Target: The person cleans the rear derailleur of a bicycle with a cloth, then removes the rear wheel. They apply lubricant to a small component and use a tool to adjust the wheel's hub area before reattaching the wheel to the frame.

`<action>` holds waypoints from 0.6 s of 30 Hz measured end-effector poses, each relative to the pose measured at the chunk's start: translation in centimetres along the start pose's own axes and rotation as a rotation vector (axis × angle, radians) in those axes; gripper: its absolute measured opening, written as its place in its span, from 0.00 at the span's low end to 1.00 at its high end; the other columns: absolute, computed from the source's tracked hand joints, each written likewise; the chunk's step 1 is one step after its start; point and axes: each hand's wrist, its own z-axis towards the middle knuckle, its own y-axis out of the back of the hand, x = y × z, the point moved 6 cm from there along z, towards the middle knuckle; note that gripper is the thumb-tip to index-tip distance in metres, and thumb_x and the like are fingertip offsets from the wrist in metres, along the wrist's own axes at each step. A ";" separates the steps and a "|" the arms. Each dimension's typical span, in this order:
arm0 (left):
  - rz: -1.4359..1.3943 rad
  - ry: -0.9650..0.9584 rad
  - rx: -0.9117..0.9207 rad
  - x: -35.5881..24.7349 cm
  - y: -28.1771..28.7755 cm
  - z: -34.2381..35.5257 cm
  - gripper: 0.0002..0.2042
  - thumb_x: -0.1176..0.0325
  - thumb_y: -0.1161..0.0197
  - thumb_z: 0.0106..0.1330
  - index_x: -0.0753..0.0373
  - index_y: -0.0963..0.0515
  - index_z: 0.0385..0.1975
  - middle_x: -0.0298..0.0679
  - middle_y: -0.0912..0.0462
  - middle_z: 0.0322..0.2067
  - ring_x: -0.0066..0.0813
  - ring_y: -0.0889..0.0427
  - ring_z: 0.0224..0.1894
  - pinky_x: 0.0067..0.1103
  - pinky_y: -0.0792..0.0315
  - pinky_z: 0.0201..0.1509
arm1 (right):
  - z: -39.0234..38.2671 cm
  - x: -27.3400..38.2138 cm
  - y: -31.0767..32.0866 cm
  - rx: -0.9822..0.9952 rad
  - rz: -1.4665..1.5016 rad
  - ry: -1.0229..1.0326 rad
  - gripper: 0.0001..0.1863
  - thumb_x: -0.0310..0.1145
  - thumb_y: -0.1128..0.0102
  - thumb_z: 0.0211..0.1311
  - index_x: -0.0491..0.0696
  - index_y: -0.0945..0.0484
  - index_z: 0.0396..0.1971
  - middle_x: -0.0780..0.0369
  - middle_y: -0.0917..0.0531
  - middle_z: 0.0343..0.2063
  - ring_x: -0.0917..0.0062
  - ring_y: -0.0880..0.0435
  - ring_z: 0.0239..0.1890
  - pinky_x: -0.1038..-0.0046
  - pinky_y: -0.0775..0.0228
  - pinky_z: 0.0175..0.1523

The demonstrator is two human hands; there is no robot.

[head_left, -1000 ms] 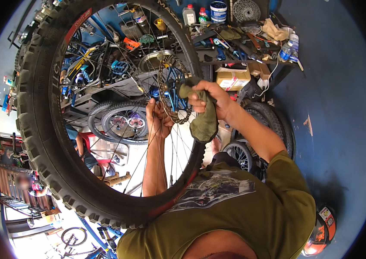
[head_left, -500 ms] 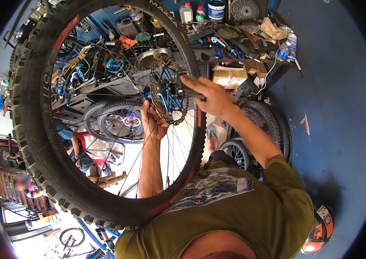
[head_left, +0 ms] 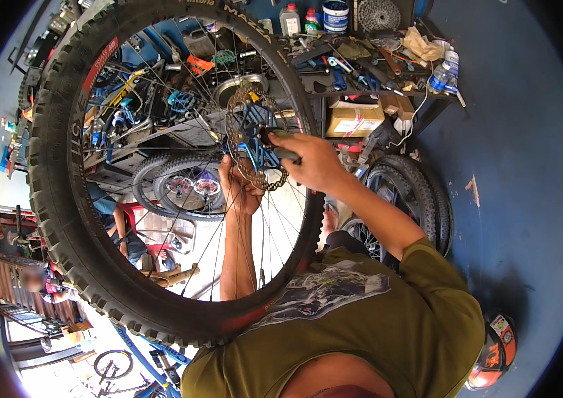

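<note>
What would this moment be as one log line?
Wheel: in front | left hand: partly behind rotor | right hand: by rotor's centre, gripping dark item, mostly hidden

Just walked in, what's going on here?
A person has a bicycle wheel up in front of them. The left hand is near its centre, partly behind the brake disc. The right hand is at the disc's centre, holding what looks like a dark cloth, mostly hidden.

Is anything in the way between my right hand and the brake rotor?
Nothing visible except the dark cloth in your right hand, which reaches the brake rotor. Your left hand is at its lower left edge, not between them.
</note>
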 end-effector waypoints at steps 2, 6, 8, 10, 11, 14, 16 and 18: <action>0.013 -0.040 -0.009 -0.2 0.2 -0.2 0.26 0.36 0.44 0.67 0.47 0.39 0.16 0.20 0.50 0.11 0.13 0.50 0.11 0.15 0.58 0.13 | 0.2 -1.1 0.9 0.067 0.170 -0.139 0.34 0.28 0.35 0.54 0.52 0.26 0.65 0.55 0.17 0.48 0.58 0.15 0.38 0.67 0.22 0.47; -0.045 0.006 0.051 0.6 2.1 0.8 0.25 0.35 0.45 0.67 0.54 0.26 0.35 0.26 0.28 0.22 0.15 0.40 0.12 0.15 0.53 0.12 | 2.3 0.7 1.7 -0.091 0.018 0.082 0.34 0.25 0.36 0.55 0.61 0.25 0.66 0.56 0.19 0.41 0.57 0.18 0.36 0.63 0.24 0.46; -0.048 0.009 -0.013 0.7 0.7 0.2 0.23 0.35 0.45 0.67 0.50 0.30 0.26 0.22 0.37 0.17 0.14 0.45 0.11 0.15 0.55 0.12 | 1.4 -0.3 0.1 -0.003 -0.024 -0.012 0.34 0.26 0.36 0.56 0.62 0.25 0.66 0.56 0.19 0.40 0.57 0.18 0.37 0.63 0.23 0.46; -0.056 -0.009 -0.053 0.0 0.2 -0.2 0.25 0.35 0.44 0.67 0.47 0.36 0.17 0.19 0.46 0.11 0.13 0.49 0.11 0.15 0.57 0.12 | 0.5 -0.8 -0.8 0.118 -0.037 -0.086 0.34 0.27 0.35 0.56 0.63 0.25 0.66 0.57 0.19 0.40 0.57 0.17 0.39 0.62 0.23 0.47; -0.071 -0.012 -0.040 -0.2 0.7 -0.1 0.26 0.35 0.44 0.67 0.47 0.36 0.15 0.20 0.46 0.10 0.13 0.49 0.11 0.15 0.57 0.13 | 0.6 -1.0 -0.6 0.114 -0.028 -0.058 0.34 0.27 0.35 0.56 0.63 0.26 0.66 0.57 0.19 0.40 0.58 0.17 0.39 0.62 0.23 0.47; -0.106 -0.008 -0.062 -0.4 1.4 -0.1 0.28 0.35 0.44 0.67 0.46 0.38 0.12 0.21 0.48 0.09 0.14 0.48 0.12 0.15 0.58 0.13 | 1.9 -1.0 0.6 -0.024 0.063 0.075 0.33 0.27 0.36 0.56 0.63 0.24 0.65 0.56 0.18 0.41 0.59 0.16 0.41 0.62 0.23 0.50; -0.120 0.009 -0.066 -0.3 1.6 0.0 0.28 0.35 0.44 0.68 0.46 0.39 0.11 0.21 0.48 0.09 0.14 0.48 0.12 0.15 0.58 0.13 | 2.8 0.3 0.0 0.019 -0.019 0.000 0.30 0.29 0.36 0.57 0.64 0.22 0.62 0.57 0.19 0.36 0.58 0.16 0.38 0.59 0.23 0.46; -0.125 0.037 0.051 -0.1 1.1 0.6 0.28 0.36 0.43 0.67 0.46 0.40 0.11 0.21 0.49 0.08 0.14 0.48 0.11 0.15 0.58 0.13 | 2.2 -0.1 -1.4 -0.061 0.035 0.026 0.30 0.31 0.36 0.57 0.65 0.22 0.62 0.57 0.20 0.34 0.58 0.17 0.35 0.59 0.24 0.42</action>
